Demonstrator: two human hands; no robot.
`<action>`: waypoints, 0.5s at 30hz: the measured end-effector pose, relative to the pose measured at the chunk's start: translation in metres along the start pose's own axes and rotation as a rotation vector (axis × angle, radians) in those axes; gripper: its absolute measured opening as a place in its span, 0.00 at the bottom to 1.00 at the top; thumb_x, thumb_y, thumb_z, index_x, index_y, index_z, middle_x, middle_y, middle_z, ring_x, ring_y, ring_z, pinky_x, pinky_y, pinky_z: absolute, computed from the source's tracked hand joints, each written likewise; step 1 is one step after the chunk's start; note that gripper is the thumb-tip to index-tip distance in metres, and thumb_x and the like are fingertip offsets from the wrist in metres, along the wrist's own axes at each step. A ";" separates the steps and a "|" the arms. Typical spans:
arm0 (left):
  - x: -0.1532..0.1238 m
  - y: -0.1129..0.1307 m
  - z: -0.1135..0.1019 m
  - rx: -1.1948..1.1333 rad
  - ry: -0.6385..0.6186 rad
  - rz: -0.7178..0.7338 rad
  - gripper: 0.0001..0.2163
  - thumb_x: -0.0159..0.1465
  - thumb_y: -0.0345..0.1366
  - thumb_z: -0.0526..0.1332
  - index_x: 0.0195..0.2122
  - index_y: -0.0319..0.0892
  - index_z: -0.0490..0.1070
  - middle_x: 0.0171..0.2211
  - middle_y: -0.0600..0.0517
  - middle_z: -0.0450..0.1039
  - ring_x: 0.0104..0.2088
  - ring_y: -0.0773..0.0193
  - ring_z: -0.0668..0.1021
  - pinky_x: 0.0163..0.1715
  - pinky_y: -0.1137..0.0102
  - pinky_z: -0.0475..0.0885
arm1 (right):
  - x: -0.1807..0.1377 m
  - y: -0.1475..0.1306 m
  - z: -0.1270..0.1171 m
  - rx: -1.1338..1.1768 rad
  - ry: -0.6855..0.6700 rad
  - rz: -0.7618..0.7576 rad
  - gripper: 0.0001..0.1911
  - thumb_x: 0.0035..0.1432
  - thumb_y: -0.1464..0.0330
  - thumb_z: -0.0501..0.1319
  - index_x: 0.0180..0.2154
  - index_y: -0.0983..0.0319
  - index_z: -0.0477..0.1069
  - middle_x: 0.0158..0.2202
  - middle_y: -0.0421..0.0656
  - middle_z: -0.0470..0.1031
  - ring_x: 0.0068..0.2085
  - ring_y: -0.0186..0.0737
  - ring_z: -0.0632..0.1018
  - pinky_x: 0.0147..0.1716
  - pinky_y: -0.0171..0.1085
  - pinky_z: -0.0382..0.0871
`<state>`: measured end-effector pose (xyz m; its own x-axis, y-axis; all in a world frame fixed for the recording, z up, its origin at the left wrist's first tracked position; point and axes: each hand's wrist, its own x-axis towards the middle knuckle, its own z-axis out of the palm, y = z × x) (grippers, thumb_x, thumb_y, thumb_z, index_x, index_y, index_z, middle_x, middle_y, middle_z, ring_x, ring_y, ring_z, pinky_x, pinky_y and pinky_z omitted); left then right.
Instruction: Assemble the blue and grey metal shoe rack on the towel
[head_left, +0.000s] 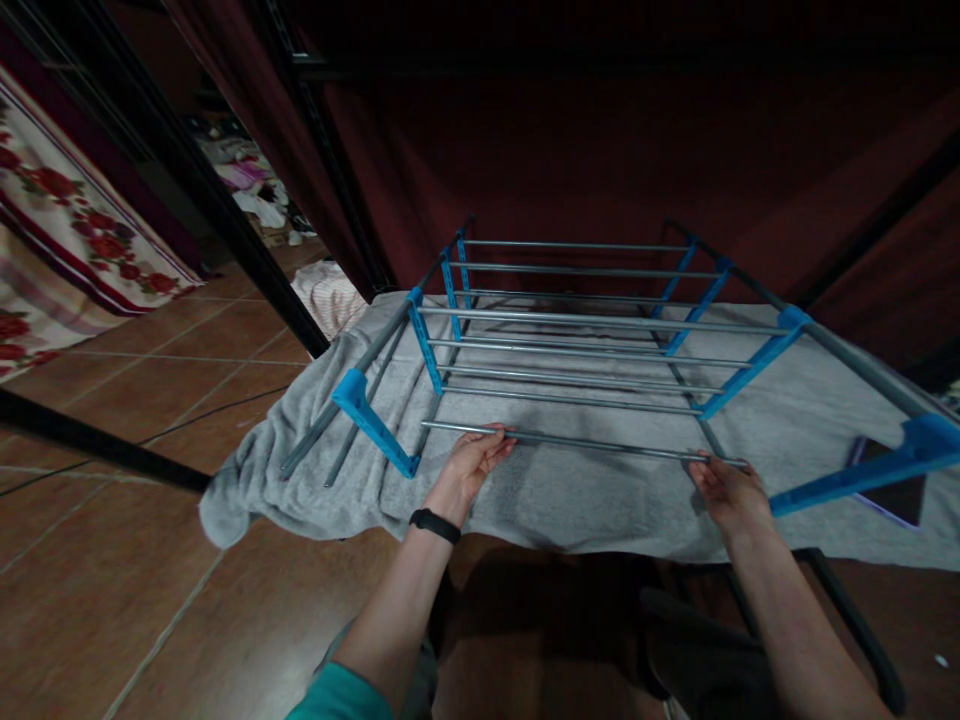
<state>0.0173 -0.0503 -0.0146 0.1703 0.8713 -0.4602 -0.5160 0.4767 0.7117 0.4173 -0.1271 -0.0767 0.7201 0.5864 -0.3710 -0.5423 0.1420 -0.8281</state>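
Observation:
A loose grey metal rod (600,443) runs across in front of me, held at two places. My left hand (474,458) pinches it left of its middle, palm turned up. Close to the rod's right end, my right hand (729,487) has its fingers closed on it. Behind the rod lies a partly built rack (600,320) of grey tubes joined by blue plastic brackets. The nearest left bracket (379,425) and the nearest right bracket (862,475) have no rod between them. The rod's left end is just right of the left bracket, apart from it.
The rack rests on a grey blanket (322,430) over a low surface. A dark tablet or phone (892,490) lies at the right under the bracket. Black metal posts (232,210) stand at the left, above a tiled floor (150,580). A dark red curtain (570,160) hangs behind.

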 end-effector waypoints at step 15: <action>0.002 -0.006 0.010 0.099 -0.127 0.263 0.16 0.48 0.38 0.77 0.35 0.38 0.78 0.33 0.47 0.81 0.34 0.63 0.81 0.38 0.69 0.74 | -0.001 0.005 0.003 -0.018 0.086 0.014 0.28 0.44 0.86 0.59 0.42 0.53 0.57 0.29 0.29 0.74 0.26 0.33 0.79 0.30 0.38 0.82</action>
<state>0.0295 -0.0500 -0.0149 0.1485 0.9710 -0.1876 -0.4732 0.2363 0.8486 0.4128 -0.1242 -0.0788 0.7473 0.5173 -0.4170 -0.5454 0.1192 -0.8297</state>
